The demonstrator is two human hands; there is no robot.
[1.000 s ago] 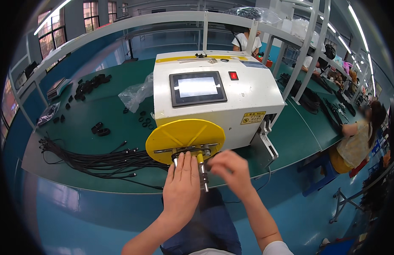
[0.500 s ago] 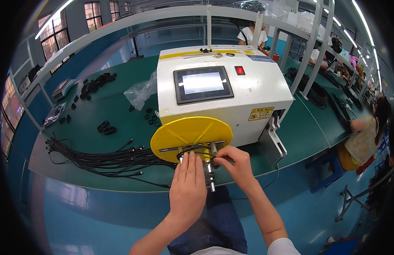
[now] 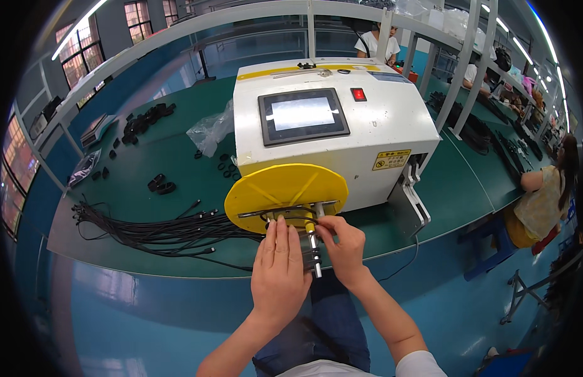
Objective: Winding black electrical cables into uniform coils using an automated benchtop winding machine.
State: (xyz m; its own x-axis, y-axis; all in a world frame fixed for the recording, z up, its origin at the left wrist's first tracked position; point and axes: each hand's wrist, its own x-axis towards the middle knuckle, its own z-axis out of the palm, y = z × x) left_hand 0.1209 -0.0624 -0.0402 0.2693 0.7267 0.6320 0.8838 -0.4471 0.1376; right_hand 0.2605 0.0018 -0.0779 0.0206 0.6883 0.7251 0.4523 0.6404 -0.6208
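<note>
A white winding machine (image 3: 373,135) stands before me, with a yellow round disc (image 3: 285,182) on its front. A loop of black cable (image 3: 299,218) lies around the metal posts in front of the disc. My left hand (image 3: 279,273) has its fingers stretched out flat, tips against the left part of the loop. At the right of the posts, my right hand (image 3: 345,248) pinches the cable between thumb and fingers. A shiny post with black bands (image 3: 316,254) sticks out toward me between both hands. The cable's end in my right hand is hidden.
Many black cables (image 3: 153,232) lie in a bundle left of the machine. Black rings (image 3: 227,166), small black parts (image 3: 143,122) and a clear plastic bag (image 3: 211,132) rest on the green table (image 3: 131,210). A co-worker (image 3: 536,195) sits at the right.
My right hand has shifted slightly left and up, closer to the posts, still pinching the cable. My left hand stays flat at the loop. The view has tilted slightly.
</note>
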